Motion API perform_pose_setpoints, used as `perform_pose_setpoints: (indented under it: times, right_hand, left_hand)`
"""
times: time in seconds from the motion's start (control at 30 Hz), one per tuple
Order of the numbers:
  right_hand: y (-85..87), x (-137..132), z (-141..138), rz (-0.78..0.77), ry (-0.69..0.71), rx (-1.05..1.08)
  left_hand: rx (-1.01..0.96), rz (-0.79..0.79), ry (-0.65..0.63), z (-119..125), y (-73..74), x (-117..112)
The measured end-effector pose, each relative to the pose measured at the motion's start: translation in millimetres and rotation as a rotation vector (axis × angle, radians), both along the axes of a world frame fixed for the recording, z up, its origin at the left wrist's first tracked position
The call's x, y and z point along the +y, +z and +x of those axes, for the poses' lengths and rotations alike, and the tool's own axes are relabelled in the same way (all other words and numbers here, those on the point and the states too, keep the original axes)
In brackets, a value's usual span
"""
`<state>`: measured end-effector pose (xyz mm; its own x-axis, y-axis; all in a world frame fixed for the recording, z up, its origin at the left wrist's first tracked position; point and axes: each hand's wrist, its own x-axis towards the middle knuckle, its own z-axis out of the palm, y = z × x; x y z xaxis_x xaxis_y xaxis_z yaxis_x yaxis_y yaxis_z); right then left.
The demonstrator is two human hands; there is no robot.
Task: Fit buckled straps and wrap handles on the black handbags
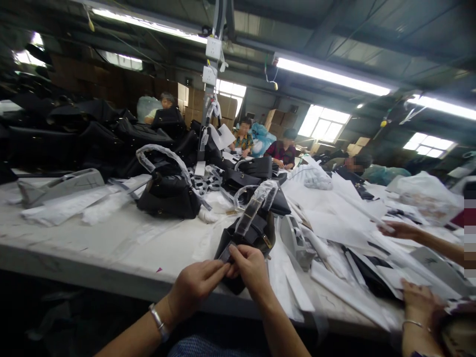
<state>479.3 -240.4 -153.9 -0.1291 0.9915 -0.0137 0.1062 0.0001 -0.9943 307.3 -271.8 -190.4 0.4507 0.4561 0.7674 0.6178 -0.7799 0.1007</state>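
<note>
A black handbag (248,233) stands near the front edge of the white table (111,243), its handle wrapped in clear plastic film (256,201). My left hand (197,285), with a silver bracelet on the wrist, and my right hand (250,267) meet at the bag's near side. Both pinch a small grey strip (226,254) at the bag's edge, fingers closed on it.
Another black handbag (169,196) with a wrapped handle sits to the left, and more bags are piled behind. White paper sheets (345,218) cover the table's right half. A co-worker's hands (399,230) reach in at right. Several people sit at the far side.
</note>
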Motion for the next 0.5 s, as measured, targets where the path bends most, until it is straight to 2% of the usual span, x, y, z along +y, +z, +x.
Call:
perform_pose_setpoints:
  times: [0.03, 0.1, 0.17, 0.23, 0.3, 0.4, 0.5]
  right_hand:
    - [-1.1, 1.4, 2.2, -0.010, 0.015, 0.017]
    - [-2.9, 3.9, 6.6, -0.023, 0.046, 0.029]
    - [-3.8, 5.4, 10.2, -0.006, 0.073, 0.005]
    - [-3.7, 5.5, 12.0, 0.047, 0.083, -0.045]
    - [-2.4, 3.9, 11.8, 0.112, 0.060, -0.110]
    - [0.7, -2.0, 10.3, 0.179, -0.005, -0.199]
    - [4.0, -7.8, 18.6, 0.191, 0.052, -0.231]
  left_hand:
    - [-0.083, -0.096, 0.002, 0.7, -1.1, -3.4]
    - [-0.333, -0.325, 0.089, 3.2, -0.2, -7.2]
    - [-0.570, -0.620, 0.162, 7.6, 4.4, -6.5]
    - [-0.720, -0.940, 0.097, 13.7, 9.9, -3.3]
    - [-0.825, -1.167, -0.013, 20.3, 13.1, -1.0]
    - [-0.958, -1.259, 0.004, 28.6, 11.1, -2.6]
    - [-1.058, -1.232, 0.036, 33.2, 2.7, -6.8]
